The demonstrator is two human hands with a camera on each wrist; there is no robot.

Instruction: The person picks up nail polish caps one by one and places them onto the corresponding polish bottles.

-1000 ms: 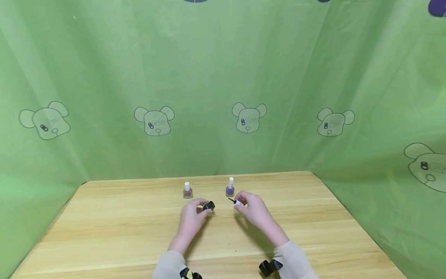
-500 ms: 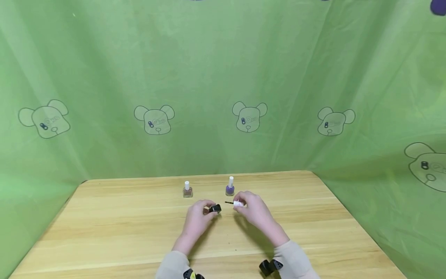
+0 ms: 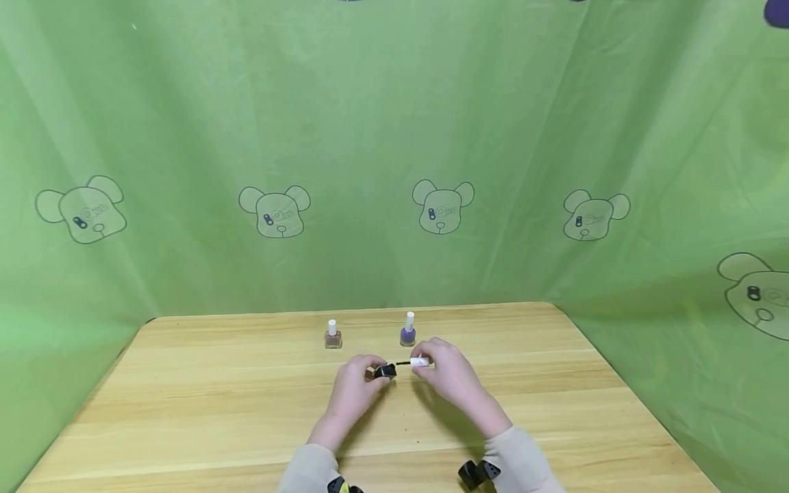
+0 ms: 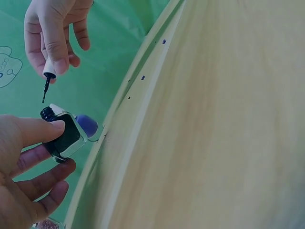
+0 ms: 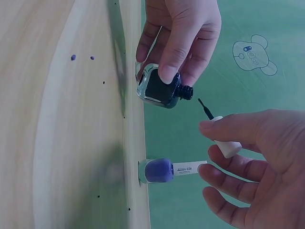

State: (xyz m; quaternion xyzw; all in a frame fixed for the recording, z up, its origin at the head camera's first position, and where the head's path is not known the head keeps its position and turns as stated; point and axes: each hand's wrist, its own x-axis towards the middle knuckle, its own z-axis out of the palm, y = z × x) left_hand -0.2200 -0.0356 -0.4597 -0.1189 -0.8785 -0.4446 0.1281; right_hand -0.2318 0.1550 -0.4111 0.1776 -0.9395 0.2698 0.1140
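My left hand (image 3: 354, 385) pinches a black nail polish bottle (image 5: 161, 88) between thumb and fingers. The bottle is uncapped and tilted, its threaded neck (image 4: 47, 113) pointing toward the right hand. With thumb and fingertips, my right hand (image 3: 448, 370) holds a white cap (image 5: 228, 145) that carries a thin black brush (image 4: 46, 90). The brush tip is close to the bottle's mouth, with a small gap between them in both wrist views. Beyond the hands, a purple nail polish bottle (image 3: 407, 335) and a brownish-pink nail polish bottle (image 3: 333, 339) stand upright, both with white caps on.
The wooden table (image 3: 216, 397) has small dark and purple specks on it. A green curtain (image 3: 357, 137) printed with bear heads hangs behind the table and along its sides.
My left hand has moved right with the black bottle, toward the brush. In my right hand, the cap has turned so the brush points level to the left. The standing bottles have stayed put.
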